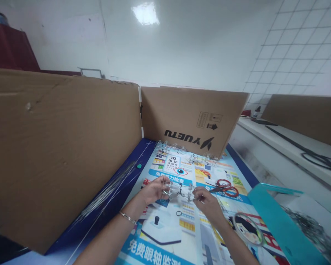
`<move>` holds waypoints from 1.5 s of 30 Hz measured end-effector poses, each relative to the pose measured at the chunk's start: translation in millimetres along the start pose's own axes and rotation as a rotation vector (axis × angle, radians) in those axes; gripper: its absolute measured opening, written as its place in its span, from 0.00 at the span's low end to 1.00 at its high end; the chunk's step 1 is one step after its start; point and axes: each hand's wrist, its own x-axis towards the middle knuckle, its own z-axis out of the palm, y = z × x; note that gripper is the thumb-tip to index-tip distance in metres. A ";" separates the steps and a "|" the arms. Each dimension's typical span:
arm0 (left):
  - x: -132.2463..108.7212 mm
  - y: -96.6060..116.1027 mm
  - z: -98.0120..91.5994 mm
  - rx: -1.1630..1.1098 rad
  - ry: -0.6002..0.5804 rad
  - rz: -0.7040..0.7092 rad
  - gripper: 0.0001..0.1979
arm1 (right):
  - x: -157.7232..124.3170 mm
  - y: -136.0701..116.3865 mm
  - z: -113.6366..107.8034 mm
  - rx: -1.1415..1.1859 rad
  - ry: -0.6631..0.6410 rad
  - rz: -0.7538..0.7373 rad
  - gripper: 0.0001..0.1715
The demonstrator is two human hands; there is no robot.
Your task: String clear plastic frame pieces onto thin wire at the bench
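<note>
My left hand [155, 189] and my right hand [206, 202] meet over a printed poster [165, 235] on the table. Between them they pinch a small clear beaded piece [179, 190] with thin wire and dark loops. The left fingers curl round its left end, the right fingers close on its right end. A metal bracelet sits on my left wrist [127, 218]. A small dark ring [178, 213] lies on the poster just below the hands.
Red-handled scissors [224, 187] lie right of the hands. A roll of clear tape [248, 228] lies near my right forearm. A teal bag [287, 224] holds dark small parts. Cardboard walls [57, 147] stand left and behind; thin wires [107, 191] lie along the left one.
</note>
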 end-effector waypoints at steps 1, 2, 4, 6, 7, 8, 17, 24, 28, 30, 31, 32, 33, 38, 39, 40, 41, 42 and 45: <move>-0.1 0.5 0.0 -0.006 -0.006 -0.002 0.13 | 0.4 -2.1 -0.2 -0.009 0.001 -0.007 0.05; -0.5 1.4 0.3 -0.010 -0.014 -0.002 0.13 | 0.8 -3.9 -0.6 -0.018 0.005 -0.011 0.05; -1.4 3.6 1.8 -0.020 -0.028 0.000 0.14 | 1.4 -6.1 -1.4 -0.035 0.018 -0.009 0.04; -2.2 5.1 3.6 -0.027 -0.028 0.007 0.14 | 1.7 -6.8 -2.1 -0.049 0.034 -0.003 0.04; -2.2 5.1 4.3 -0.025 -0.021 0.009 0.13 | 1.7 -7.0 -2.2 -0.055 0.038 -0.004 0.04; -2.0 4.5 4.6 -0.017 -0.012 0.010 0.12 | 1.7 -7.2 -2.2 -0.060 0.035 -0.009 0.03; 0.1 -2.6 4.6 0.064 -0.012 0.044 0.16 | 1.0 -9.6 0.4 -0.073 0.027 -0.081 0.05; -0.4 0.0 11.7 0.183 0.061 0.104 0.12 | 0.1 -4.3 1.2 -0.080 0.022 -0.081 0.05; 0.9 -1.5 14.0 0.154 0.090 0.140 0.14 | -0.4 -4.0 1.5 -0.070 0.018 -0.090 0.06; 1.6 -2.5 13.7 0.122 0.103 0.157 0.14 | -0.6 -4.2 1.0 -0.065 0.008 -0.083 0.06; 2.2 -2.9 12.8 0.111 0.106 0.162 0.14 | -0.7 -4.3 0.8 -0.061 -0.001 -0.076 0.06; 2.8 -3.4 11.5 0.104 0.108 0.164 0.14 | -0.9 -4.3 0.5 -0.058 -0.012 -0.066 0.05; 3.5 -3.6 9.7 0.101 0.109 0.167 0.14 | -1.1 -4.4 0.4 -0.054 -0.023 -0.055 0.05; 5.4 -0.8 -1.4 0.118 0.105 0.184 0.13 | -2.1 -6.7 0.9 -0.030 -0.067 -0.042 0.05; 5.0 0.7 -3.1 0.124 0.102 0.190 0.13 | -2.1 -7.7 0.8 -0.023 -0.072 -0.053 0.05; 4.5 2.3 -4.6 0.130 0.099 0.196 0.13 | -2.1 -8.7 0.7 -0.019 -0.078 -0.064 0.06; 3.8 4.1 -5.8 0.137 0.096 0.202 0.13 | -2.1 -9.6 0.4 -0.018 -0.087 -0.076 0.07; 2.9 5.8 -6.7 0.145 0.092 0.206 0.13 | -2.0 -10.4 0.0 -0.022 -0.097 -0.085 0.08; 0.8 10.0 -8.4 0.173 0.080 0.208 0.14 | -2.0 -11.0 -1.1 -0.042 -0.129 -0.109 0.09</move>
